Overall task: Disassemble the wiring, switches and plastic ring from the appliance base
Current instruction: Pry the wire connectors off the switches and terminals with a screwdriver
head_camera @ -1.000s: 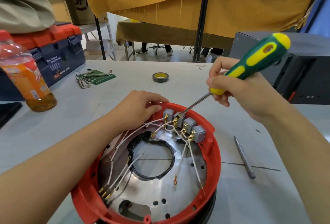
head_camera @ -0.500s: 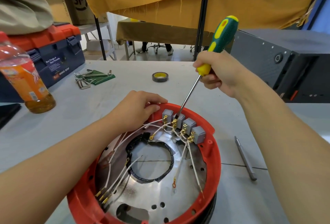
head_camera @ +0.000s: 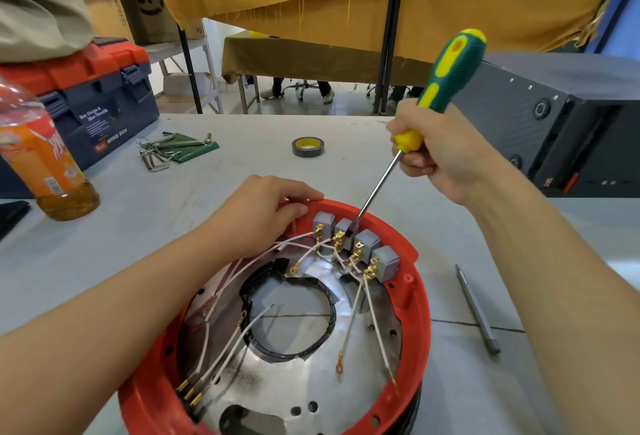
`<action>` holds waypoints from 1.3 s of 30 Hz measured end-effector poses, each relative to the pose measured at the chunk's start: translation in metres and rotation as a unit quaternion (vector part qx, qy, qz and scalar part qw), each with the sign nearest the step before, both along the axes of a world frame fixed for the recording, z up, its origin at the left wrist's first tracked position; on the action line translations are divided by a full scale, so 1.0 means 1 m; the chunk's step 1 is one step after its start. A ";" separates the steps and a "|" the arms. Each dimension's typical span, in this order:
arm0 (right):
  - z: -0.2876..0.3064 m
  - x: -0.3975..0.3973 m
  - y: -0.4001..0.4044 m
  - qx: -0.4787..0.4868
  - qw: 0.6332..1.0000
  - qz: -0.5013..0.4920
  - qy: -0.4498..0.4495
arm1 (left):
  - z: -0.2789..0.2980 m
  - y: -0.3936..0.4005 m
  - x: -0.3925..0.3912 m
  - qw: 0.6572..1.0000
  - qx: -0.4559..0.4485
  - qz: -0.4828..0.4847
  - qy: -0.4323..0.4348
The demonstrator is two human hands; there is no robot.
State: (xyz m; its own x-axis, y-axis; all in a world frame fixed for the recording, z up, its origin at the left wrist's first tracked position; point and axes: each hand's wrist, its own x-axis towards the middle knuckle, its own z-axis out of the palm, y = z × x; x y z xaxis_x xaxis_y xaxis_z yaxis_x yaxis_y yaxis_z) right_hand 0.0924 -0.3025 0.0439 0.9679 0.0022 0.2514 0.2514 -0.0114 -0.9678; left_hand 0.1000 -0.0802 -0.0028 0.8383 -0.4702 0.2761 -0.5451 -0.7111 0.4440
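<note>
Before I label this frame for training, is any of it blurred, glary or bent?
Head view: sharp at the switches and screwdriver; red ring smears near the bottom edge; soft glare on the metal plate; wide-angle lens bows the table and bottle.

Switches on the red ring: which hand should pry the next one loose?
Right. The right hand grips the screwdriver, its tip already between the grey switches. The left hand rests on the red ring, probably steadying it.

Right hand [head_camera: 446,154] sets screwdriver [head_camera: 437,98] between grey switches [head_camera: 356,244].
</note>
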 end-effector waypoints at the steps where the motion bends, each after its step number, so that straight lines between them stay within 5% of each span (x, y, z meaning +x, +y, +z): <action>1: 0.000 -0.002 -0.002 0.004 1.000 0.002 -0.007 | 0.000 0.000 0.000 1.000 0.000 0.000 0.000; 24: 0.014 -0.003 0.008 -0.098 0.995 0.011 -0.035 | 0.001 -0.001 -0.002 1.000 0.009 0.007 0.007; 39: -0.021 0.015 -0.005 0.123 0.987 -0.037 0.098 | 0.002 -0.002 -0.002 1.000 0.014 0.017 0.003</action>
